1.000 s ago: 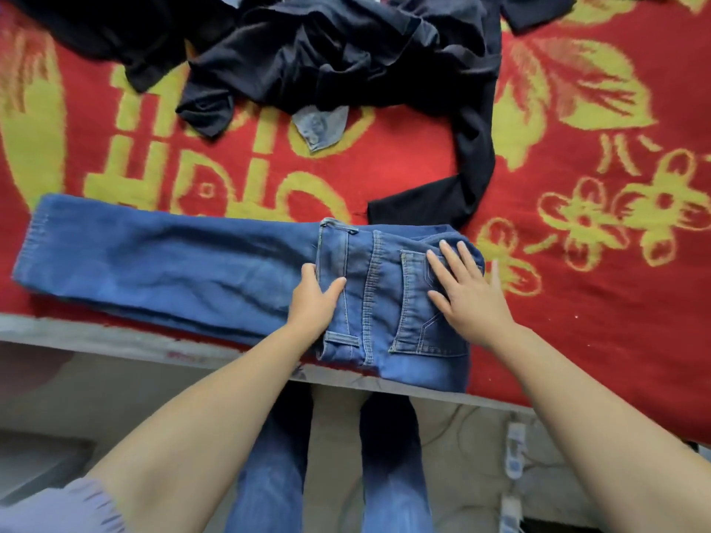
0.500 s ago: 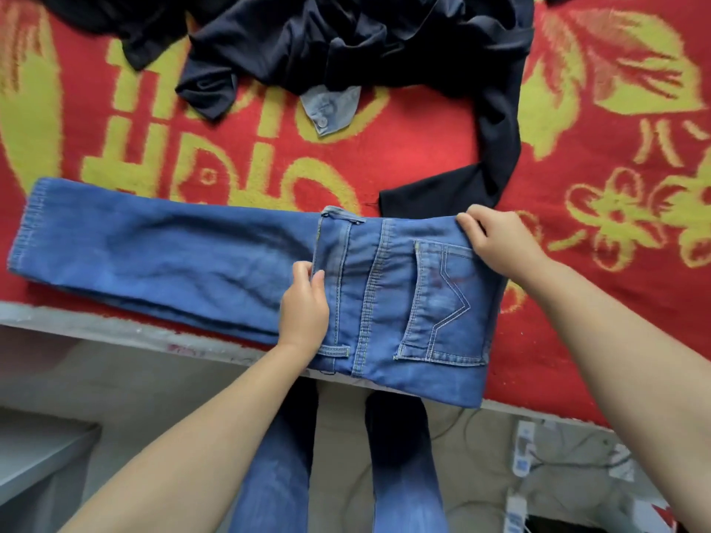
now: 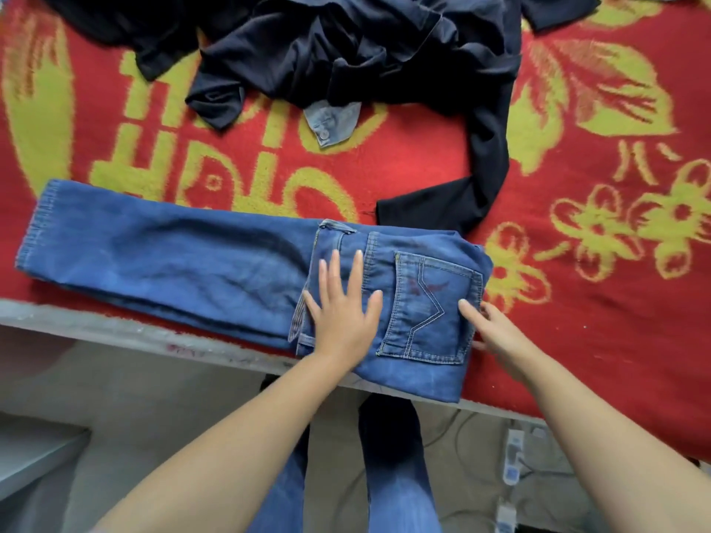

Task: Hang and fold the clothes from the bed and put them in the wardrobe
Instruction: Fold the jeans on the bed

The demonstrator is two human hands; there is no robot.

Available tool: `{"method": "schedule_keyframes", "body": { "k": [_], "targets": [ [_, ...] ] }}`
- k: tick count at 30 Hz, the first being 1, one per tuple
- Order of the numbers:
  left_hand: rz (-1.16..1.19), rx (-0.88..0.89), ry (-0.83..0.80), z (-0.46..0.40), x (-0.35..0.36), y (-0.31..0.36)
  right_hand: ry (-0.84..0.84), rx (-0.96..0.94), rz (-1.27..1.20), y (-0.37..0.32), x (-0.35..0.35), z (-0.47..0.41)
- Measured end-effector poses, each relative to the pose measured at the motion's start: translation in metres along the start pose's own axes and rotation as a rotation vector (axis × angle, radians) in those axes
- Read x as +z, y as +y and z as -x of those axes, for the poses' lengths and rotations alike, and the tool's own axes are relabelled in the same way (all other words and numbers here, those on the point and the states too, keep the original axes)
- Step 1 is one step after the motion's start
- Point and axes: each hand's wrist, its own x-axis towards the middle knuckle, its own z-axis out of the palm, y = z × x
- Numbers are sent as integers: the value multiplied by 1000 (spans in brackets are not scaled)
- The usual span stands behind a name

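Blue jeans [image 3: 161, 259] lie along the bed's near edge, legs stretched left, with the waist end folded over on the right so a back pocket [image 3: 431, 313] faces up. My left hand [image 3: 344, 315] presses flat on the folded part beside the pocket, fingers spread. At the fold's right edge, my right hand [image 3: 490, 327] touches the denim with its fingers straight. A heap of dark clothes [image 3: 338, 51] lies further back on the bed.
The bed wears a red blanket with yellow patterns [image 3: 596, 186]. A dark sleeve [image 3: 484, 155] trails from the heap down to the jeans. A pale denim cuff [image 3: 331, 121] pokes out under the heap. Cables and power strips [image 3: 511, 467] lie on the floor below.
My right hand let go of the fold's far corner and dropped to its right edge. My left hand opened from gripping the waistband and now presses flat.
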Motion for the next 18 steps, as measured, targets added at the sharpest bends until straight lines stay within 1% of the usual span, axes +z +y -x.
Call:
{"method": "schedule_keyframes", "body": {
  "k": [2,4,6,8,10,12,14,16,17,18],
  "targets": [
    [199,-233,-151,-13,6,18,-98,-12,-119,-6,8,2],
    [324,-388,-248,-32,-2,25,-162,-29,-185,-21,9,8],
    [449,-414,-317,-44,-23,24,-221,-30,-209,-38,9,26],
    [687,-419,-358,-46,-51,18,-294,-75,-148,-60,17,46],
    [972,-460,-430,-37,-87,8,-398,-172,-60,-89,40,68],
    [1125,-426,-498,-28,-123,-10,-533,-254,-39,-121,80,87],
    [1256,-353,-466,-24,-158,-37,-616,-311,40,-146,128,95],
    [1378,-318,-374,-21,-193,-71,-614,-422,277,-163,180,94],
    [1396,-313,-327,-20,-209,-89,-554,-498,417,-169,203,88],
    [1350,-322,-266,-21,-222,-110,-444,-575,536,-175,223,79]
  ]
}}
